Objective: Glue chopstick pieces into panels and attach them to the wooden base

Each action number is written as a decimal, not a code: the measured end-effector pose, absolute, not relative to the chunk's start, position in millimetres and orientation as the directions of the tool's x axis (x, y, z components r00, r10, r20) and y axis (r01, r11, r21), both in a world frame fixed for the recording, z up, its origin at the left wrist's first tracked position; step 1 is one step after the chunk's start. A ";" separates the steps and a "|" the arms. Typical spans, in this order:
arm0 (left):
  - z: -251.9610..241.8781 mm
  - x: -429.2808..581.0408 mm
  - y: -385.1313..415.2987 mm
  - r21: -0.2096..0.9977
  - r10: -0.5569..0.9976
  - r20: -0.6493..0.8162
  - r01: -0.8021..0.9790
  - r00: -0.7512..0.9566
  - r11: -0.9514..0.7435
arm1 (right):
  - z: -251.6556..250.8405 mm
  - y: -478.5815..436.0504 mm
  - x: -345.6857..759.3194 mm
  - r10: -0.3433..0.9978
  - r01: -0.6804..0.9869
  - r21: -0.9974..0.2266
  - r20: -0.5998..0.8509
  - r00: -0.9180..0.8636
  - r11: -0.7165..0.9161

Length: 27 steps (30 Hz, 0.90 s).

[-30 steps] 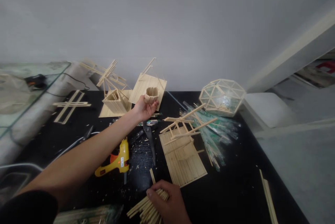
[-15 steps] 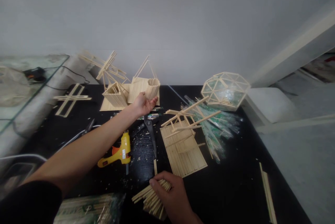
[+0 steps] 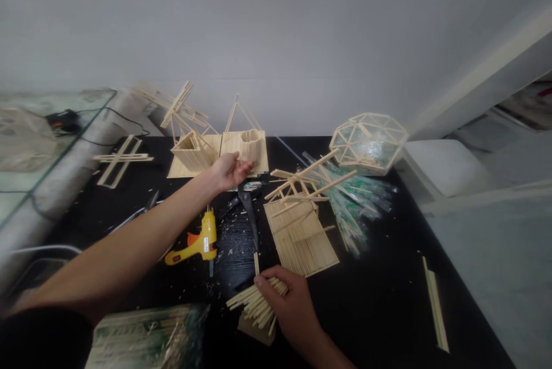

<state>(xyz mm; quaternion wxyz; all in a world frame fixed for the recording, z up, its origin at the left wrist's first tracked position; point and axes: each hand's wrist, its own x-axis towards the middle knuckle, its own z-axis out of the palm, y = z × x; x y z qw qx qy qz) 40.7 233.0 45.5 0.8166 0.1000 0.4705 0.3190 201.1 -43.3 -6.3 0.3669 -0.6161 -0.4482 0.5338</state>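
My left hand [image 3: 233,171] reaches across the table, palm turned up and fingers loosely curled with nothing visible in them. It is at the front edge of a wooden-stick model [image 3: 254,148] with a small round stick cup on a flat base. Another stick model [image 3: 193,153] with a square cup stands just left of it. My right hand [image 3: 288,299] is closed on thin wooden sticks [image 3: 257,306] at the near edge of the table. One pale stick points up past its thumb. Beneath the bunch lies a small wooden block [image 3: 255,329].
A yellow glue gun [image 3: 202,242] and black-handled pliers [image 3: 249,211] lie between my hands. To the right are a stick house model [image 3: 302,239], plastic-wrapped sticks [image 3: 357,208] and a stick dome [image 3: 368,142]. A bag of sticks [image 3: 146,334] lies at the near left.
The round-cup model's base has gone from tilted up to lying flat, and my left hand has moved slightly down and left. My right hand stays at the stick bunch.
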 end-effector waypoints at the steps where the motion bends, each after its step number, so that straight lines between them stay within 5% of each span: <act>1: 53.1 37.9 224.2 0.510 0.644 -0.681 -0.405 0.349 0.759 | -5.7 -42.8 201.9 0.947 0.165 -0.933 -0.319 0.034 -0.320; 12: 80.7 -4.6 68.5 0.904 0.840 -0.384 -0.031 0.384 0.427 | 3.5 -10.1 202.7 0.986 0.388 -0.916 -0.147 -0.079 -0.105; 14: 72.0 -14.1 51.9 0.966 0.891 -0.246 0.177 0.381 0.191 | 8.0 3.1 198.9 0.977 0.462 -0.887 -0.102 -0.186 -0.004; 18: 51.7 -28.8 31.8 0.805 0.878 0.046 0.503 0.476 -0.315 | 14.5 23.0 189.5 0.939 0.561 -0.819 -0.085 -0.333 0.125; 27: 11.9 -40.3 6.9 0.585 0.712 0.083 0.545 0.697 -0.601 | 19.5 14.0 169.4 0.928 0.671 -0.676 0.053 -0.369 0.306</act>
